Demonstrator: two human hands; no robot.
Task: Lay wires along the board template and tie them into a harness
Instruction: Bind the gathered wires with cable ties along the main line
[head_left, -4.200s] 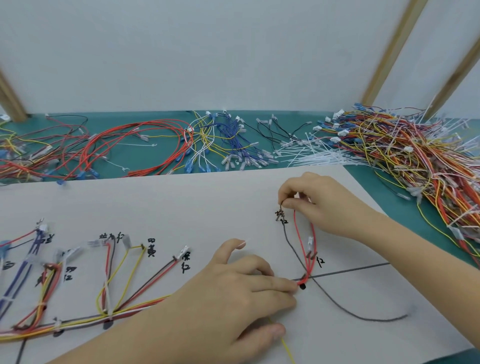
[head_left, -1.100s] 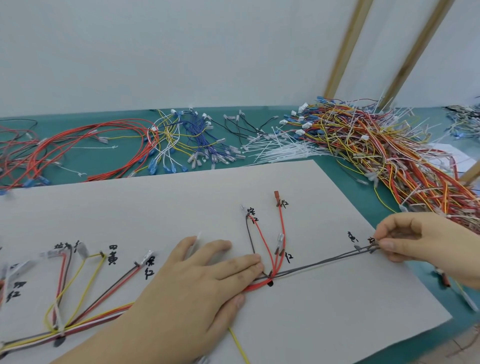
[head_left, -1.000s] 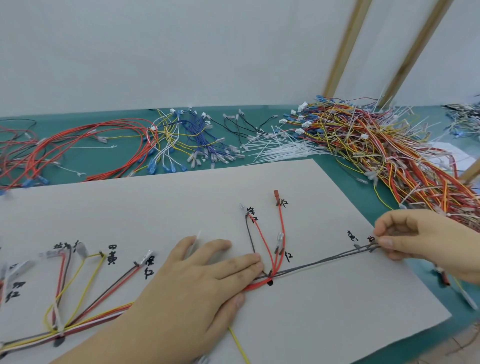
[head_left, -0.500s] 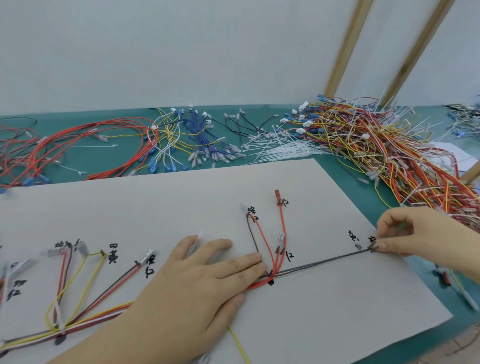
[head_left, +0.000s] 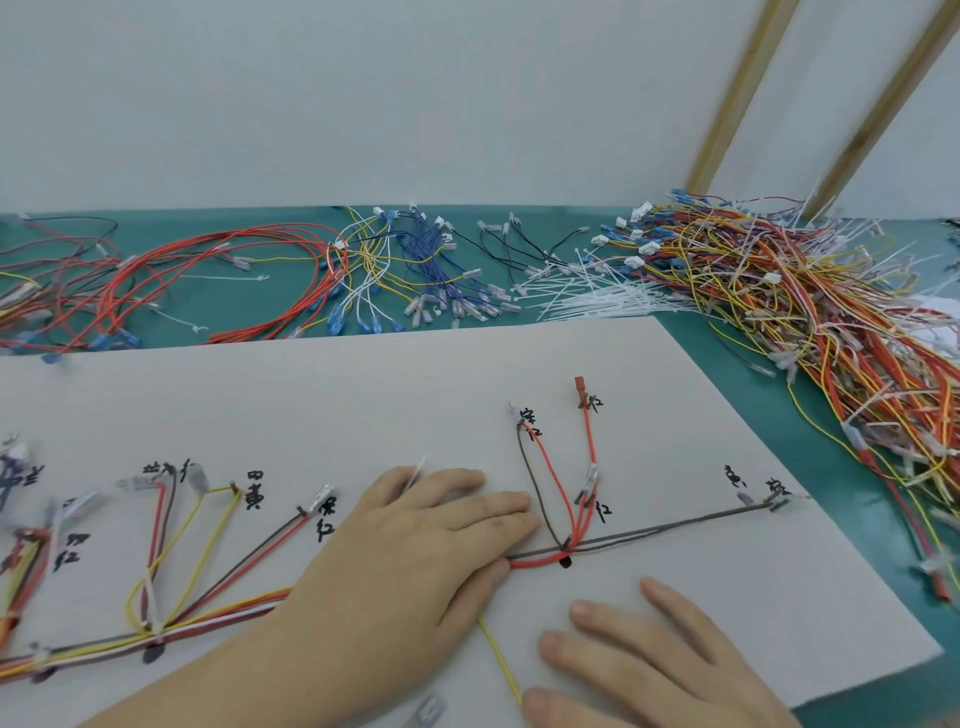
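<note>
Now the left hand presses flat on the wire bundle along the board template, fingers straight. Just right of its fingertips, the loose yellow wire runs toward the near edge. The right hand, flat and empty, lies nearer it, likely the picker.

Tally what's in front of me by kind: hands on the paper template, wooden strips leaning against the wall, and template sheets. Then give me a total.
Hands: 2, the left hand and the right hand, both flat on the sheet
Wooden strips: 2, the second to its right
Paper template: 1
Total: 5
</note>
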